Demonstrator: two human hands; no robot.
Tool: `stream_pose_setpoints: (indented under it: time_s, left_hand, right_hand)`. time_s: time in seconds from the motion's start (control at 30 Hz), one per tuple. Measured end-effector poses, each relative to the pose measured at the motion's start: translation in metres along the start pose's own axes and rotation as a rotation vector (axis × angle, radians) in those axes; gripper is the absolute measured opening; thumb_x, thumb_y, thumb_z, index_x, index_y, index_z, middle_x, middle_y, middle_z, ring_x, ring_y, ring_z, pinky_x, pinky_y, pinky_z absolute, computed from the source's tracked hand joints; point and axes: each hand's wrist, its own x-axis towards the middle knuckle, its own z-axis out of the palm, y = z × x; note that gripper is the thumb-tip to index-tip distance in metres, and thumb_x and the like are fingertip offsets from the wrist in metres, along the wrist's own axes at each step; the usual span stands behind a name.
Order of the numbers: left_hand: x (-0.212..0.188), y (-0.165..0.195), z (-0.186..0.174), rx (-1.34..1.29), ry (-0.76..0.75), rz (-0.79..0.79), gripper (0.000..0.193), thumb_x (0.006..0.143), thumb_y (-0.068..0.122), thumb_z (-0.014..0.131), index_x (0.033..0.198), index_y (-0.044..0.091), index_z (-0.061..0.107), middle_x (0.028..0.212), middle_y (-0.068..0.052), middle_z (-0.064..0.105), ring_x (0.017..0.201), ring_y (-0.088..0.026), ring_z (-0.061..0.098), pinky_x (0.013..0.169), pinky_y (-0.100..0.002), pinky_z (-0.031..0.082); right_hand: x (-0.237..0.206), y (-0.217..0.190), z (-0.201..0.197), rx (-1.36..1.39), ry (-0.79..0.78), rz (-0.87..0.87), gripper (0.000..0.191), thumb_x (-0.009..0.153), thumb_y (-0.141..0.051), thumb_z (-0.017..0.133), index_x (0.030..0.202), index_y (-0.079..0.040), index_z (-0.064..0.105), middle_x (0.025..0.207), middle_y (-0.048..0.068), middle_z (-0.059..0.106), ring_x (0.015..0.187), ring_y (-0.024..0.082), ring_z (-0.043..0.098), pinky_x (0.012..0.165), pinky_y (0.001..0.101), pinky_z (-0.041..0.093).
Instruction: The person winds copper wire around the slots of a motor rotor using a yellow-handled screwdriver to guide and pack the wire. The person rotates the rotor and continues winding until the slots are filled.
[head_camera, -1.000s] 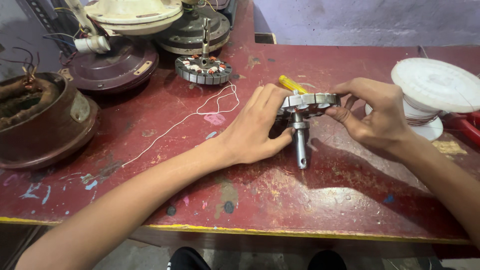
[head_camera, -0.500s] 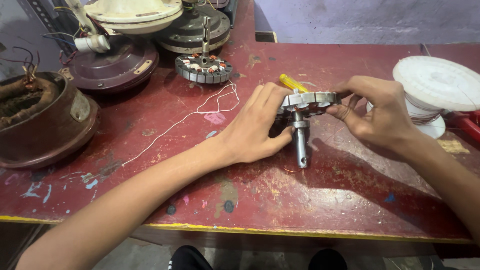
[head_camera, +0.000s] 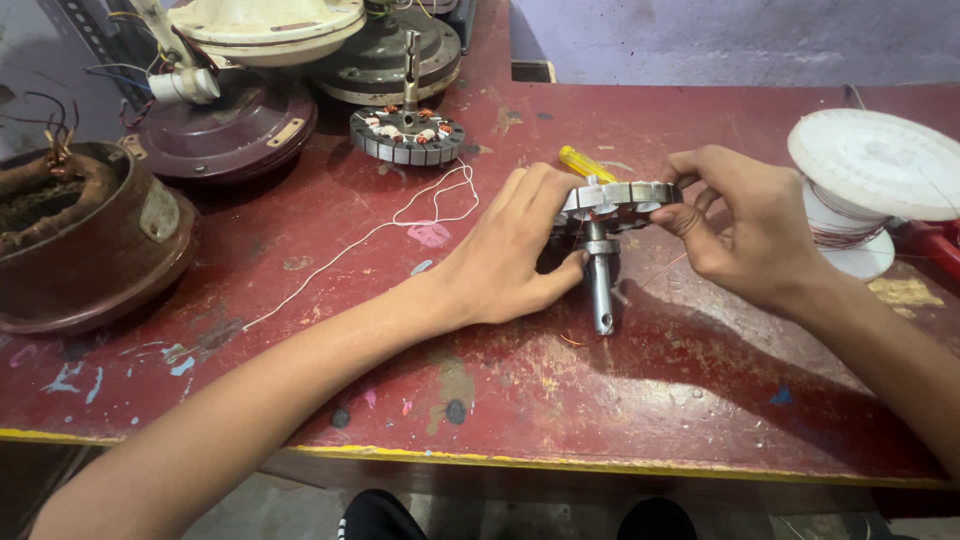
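Stator core (head_camera: 618, 194) with its steel shaft (head_camera: 601, 288) is held near the middle of the red table (head_camera: 700, 400), the ring tilted on edge and the shaft pointing toward the table's near edge, its tip resting on or just above the surface — which cannot be told. No winding is seen on the slots facing the camera, so by these pictures the core is judged bare or nearly so, with the winding work largely left; whether wire is already being laid on the far side is hidden.

Taken from left to right: one brown motor housing (head_camera: 80, 240) with copper coils inside sits at the left edge; behind it one dark maroon fan cover (head_camera: 235, 130) and one cream fan body (head_camera: 270, 25) are stacked. One second stator (head_camera: 407, 135), already carrying windings, stands upright near one loose white thread (head_camera: 400, 215). The left hand (head_camera: 505, 255) is curled around the core's left rim, fingers closed on it and thumb beside the shaft. One yellow screwdriver handle (head_camera: 585, 163) shows behind. The right hand (head_camera: 745, 225) pinches the core's right rim with bent fingertips. One white wire spool (head_camera: 870, 180) stands at the far right.
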Motion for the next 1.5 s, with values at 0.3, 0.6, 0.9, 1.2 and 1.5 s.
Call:
stream_pose_setpoints:
  time_s: [0.3,0.6,0.9,1.2,1.5]
  left_hand:
    - [0.000,-0.002,0.000,-0.006,0.002,0.003,0.053,0.088,0.017,0.073,0.132,0.000,0.047,0.121,-0.020,0.051,0.116,-0.039,0.051,0.103,-0.048,0.044]
    - [-0.001,-0.001,-0.004,-0.009,-0.018,0.011,0.055,0.088,0.016,0.073,0.132,-0.001,0.046,0.120,-0.021,0.051,0.115,-0.040,0.051,0.101,-0.048,0.044]
    - [-0.001,-0.003,-0.002,0.009,-0.006,0.019,0.055,0.088,0.018,0.072,0.132,-0.001,0.046,0.121,-0.021,0.051,0.114,-0.040,0.051,0.101,-0.048,0.044]
    - [0.000,-0.001,-0.001,0.010,-0.003,0.011,0.054,0.088,0.017,0.073,0.132,-0.001,0.047,0.121,-0.021,0.051,0.115,-0.040,0.051,0.102,-0.048,0.044]
    - [0.000,-0.001,0.000,0.005,-0.014,-0.006,0.054,0.088,0.017,0.073,0.131,-0.001,0.047,0.120,-0.020,0.051,0.115,-0.039,0.051,0.102,-0.048,0.044]
  right_hand:
    - [0.007,0.016,-0.027,0.496,-0.211,0.462,0.036,0.086,-0.020,0.072,0.117,-0.002,0.069,0.104,0.012,0.073,0.096,0.020,0.069,0.084,0.0332,0.057]
    - [0.015,0.035,-0.017,0.319,-0.430,0.469,0.051,0.069,-0.017,0.084,0.117,-0.007,0.070,0.104,0.009,0.079,0.102,0.020,0.075,0.095,0.0345,0.052]
    - [0.005,0.032,-0.004,0.234,-0.206,0.294,0.027,0.074,-0.007,0.086,0.096,-0.003,0.072,0.089,0.007,0.077,0.084,0.015,0.074,0.076,0.0316,0.061]
    - [0.002,0.025,0.000,0.171,-0.165,0.257,0.024,0.077,-0.009,0.084,0.096,-0.004,0.072,0.088,0.008,0.077,0.081,0.016,0.072,0.073,0.0339,0.059]
    - [0.006,0.021,-0.006,0.139,-0.194,0.180,0.030,0.075,-0.022,0.086,0.097,-0.005,0.074,0.091,0.006,0.077,0.084,0.016,0.072,0.074,0.0335,0.059]
